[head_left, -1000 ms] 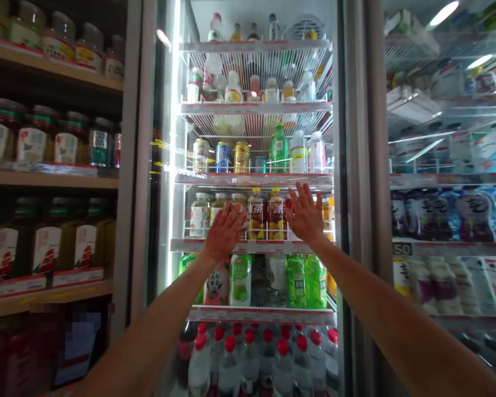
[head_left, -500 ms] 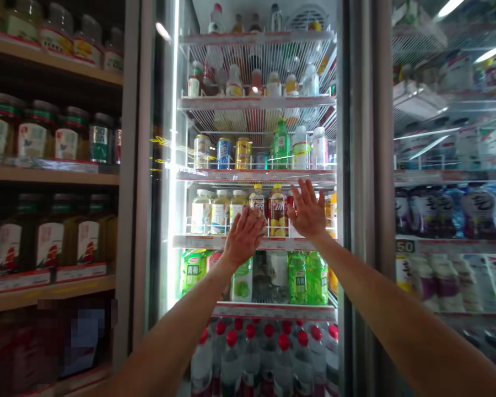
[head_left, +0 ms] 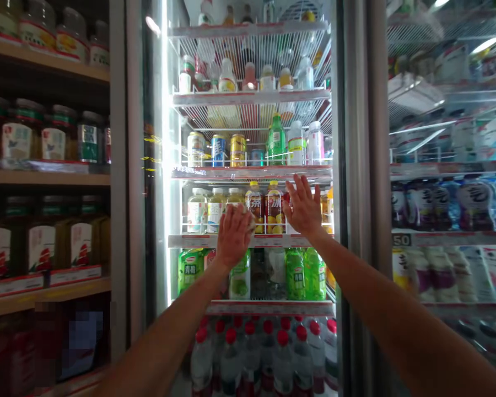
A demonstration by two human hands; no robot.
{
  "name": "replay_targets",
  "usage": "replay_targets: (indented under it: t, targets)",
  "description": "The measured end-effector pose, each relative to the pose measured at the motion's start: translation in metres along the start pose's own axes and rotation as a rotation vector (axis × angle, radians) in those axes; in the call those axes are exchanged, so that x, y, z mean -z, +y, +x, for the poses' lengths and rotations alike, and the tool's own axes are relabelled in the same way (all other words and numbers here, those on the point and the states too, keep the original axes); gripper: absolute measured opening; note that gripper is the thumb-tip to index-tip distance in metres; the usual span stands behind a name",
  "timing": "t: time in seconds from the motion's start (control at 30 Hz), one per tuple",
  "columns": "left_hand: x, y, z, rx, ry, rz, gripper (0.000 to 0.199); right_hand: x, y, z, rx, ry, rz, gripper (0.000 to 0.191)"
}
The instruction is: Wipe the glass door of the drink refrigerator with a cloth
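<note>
My left hand (head_left: 233,238) presses a crumpled pale cloth (head_left: 250,221) flat to the glass door (head_left: 258,275) of a lit drinks fridge. Most of the cloth is hidden beneath the fingers. To the right and a bit higher, my right hand (head_left: 304,212) is at the glass with fingers outstretched and nothing in it. Behind the door, between the two hands, stand tea bottles (head_left: 274,207) with yellow caps. Green drink bottles (head_left: 296,275) are on the shelf below.
Metal door frames (head_left: 360,165) flank the glass. Another fridge with packed drinks (head_left: 475,201) stands to the right. Wooden shelves (head_left: 45,176) with bottled drinks are on the left. Red-capped bottles (head_left: 251,353) fill the fridge bottom.
My left hand and the cloth have slid slightly left across the glass. My right hand stays nearly in place. The whole view has shifted a little to the right.
</note>
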State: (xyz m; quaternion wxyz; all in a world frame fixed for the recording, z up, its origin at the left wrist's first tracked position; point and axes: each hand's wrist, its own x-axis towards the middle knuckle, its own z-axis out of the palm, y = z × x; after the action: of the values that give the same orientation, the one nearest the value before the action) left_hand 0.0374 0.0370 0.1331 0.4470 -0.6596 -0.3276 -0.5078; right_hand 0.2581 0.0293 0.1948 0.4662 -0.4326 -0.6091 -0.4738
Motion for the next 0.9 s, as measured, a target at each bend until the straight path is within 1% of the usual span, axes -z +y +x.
replay_targets:
  t: [0.03, 0.07, 0.1, 0.13, 0.17, 0.2, 0.27, 0.3, 0.33, 0.37, 0.4, 0.43, 0.5, 0.53, 0.57, 0.6, 0.63, 0.67, 0.7, 0.77, 0.8, 0.83, 0.87, 0.9]
  targets:
    - [-0.002, 0.007, -0.001, -0.094, -0.041, -0.001, 0.045, 0.000, 0.000, 0.000, 0.001, 0.004, 0.001, 0.052]
    - [-0.001, 0.008, -0.003, -0.160, -0.068, 0.002, 0.045, 0.000, 0.000, 0.000, 0.002, 0.007, 0.003, 0.052]
    - [0.001, 0.004, -0.004, -0.191, -0.080, 0.010, 0.044, 0.001, 0.000, 0.000, 0.001, 0.011, 0.005, 0.051]
    - [0.004, -0.005, -0.004, -0.185, -0.074, 0.022, 0.044, 0.001, 0.000, 0.000, 0.001, 0.014, 0.007, 0.051]
    - [0.008, -0.018, -0.005, -0.147, -0.054, 0.035, 0.044, 0.001, 0.000, 0.000, 0.000, 0.016, 0.008, 0.051]
    - [0.012, -0.032, -0.005, -0.081, -0.021, 0.049, 0.044, 0.001, -0.001, 0.000, -0.001, 0.017, 0.010, 0.051]
    - [0.019, -0.056, -0.003, 0.100, 0.078, 0.077, 0.046, 0.001, -0.001, 0.000, -0.003, 0.018, 0.014, 0.051]
    - [0.021, -0.063, -0.002, 0.185, 0.125, 0.088, 0.047, 0.001, -0.001, 0.000, -0.003, 0.017, 0.016, 0.051]
    - [0.021, -0.064, -0.002, 0.247, 0.158, 0.095, 0.048, 0.001, -0.001, 0.000, -0.004, 0.015, 0.018, 0.051]
    - [0.020, -0.060, -0.002, 0.274, 0.172, 0.097, 0.049, 0.001, -0.001, 0.000, -0.006, 0.015, 0.021, 0.051]
    - [0.018, -0.051, -0.002, 0.263, 0.163, 0.094, 0.049, 0.000, -0.001, 0.000, -0.005, 0.015, 0.024, 0.052]
    - [0.014, -0.039, -0.003, 0.213, 0.130, 0.086, 0.048, 0.000, -0.001, 0.000, -0.004, 0.017, 0.026, 0.052]
    - [0.008, -0.015, -0.005, 0.027, 0.015, 0.057, 0.046, 0.000, 0.000, 0.000, 0.002, 0.023, 0.025, 0.052]
    - [0.006, -0.006, -0.006, -0.078, -0.048, 0.041, 0.045, 0.000, 0.000, 0.000, 0.004, 0.026, 0.022, 0.051]
    - [0.005, -0.003, -0.006, -0.167, -0.099, 0.028, 0.044, 0.000, 0.000, 0.000, 0.007, 0.029, 0.018, 0.051]
    - [0.006, -0.005, -0.005, -0.217, -0.128, 0.020, 0.043, 0.000, 0.000, 0.000, 0.009, 0.031, 0.014, 0.051]
    - [0.009, -0.012, -0.004, -0.214, -0.129, 0.020, 0.043, 0.000, 0.000, 0.000, 0.009, 0.032, 0.013, 0.050]
    - [0.012, -0.024, -0.003, -0.156, -0.104, 0.027, 0.043, 0.000, 0.000, 0.000, 0.007, 0.035, 0.013, 0.050]
    - [0.016, -0.039, 0.000, -0.057, -0.058, 0.037, 0.044, 0.000, -0.001, 0.000, 0.005, 0.035, 0.014, 0.050]
    - [0.024, -0.068, 0.005, 0.187, 0.062, 0.056, 0.048, 0.000, -0.002, 0.000, 0.002, 0.032, 0.020, 0.051]
    - [0.026, -0.077, 0.007, 0.280, 0.112, 0.058, 0.050, 0.000, -0.002, 0.000, 0.000, 0.031, 0.024, 0.051]
    - [0.026, -0.082, 0.009, 0.335, 0.147, 0.051, 0.052, -0.001, -0.002, 0.000, 0.000, 0.032, 0.030, 0.051]
    - [0.025, -0.082, 0.011, 0.350, 0.166, 0.035, 0.053, -0.001, -0.001, -0.001, 0.001, 0.036, 0.037, 0.051]
    - [0.022, -0.076, 0.012, 0.331, 0.167, 0.011, 0.053, -0.002, 0.000, -0.001, 0.002, 0.043, 0.046, 0.051]
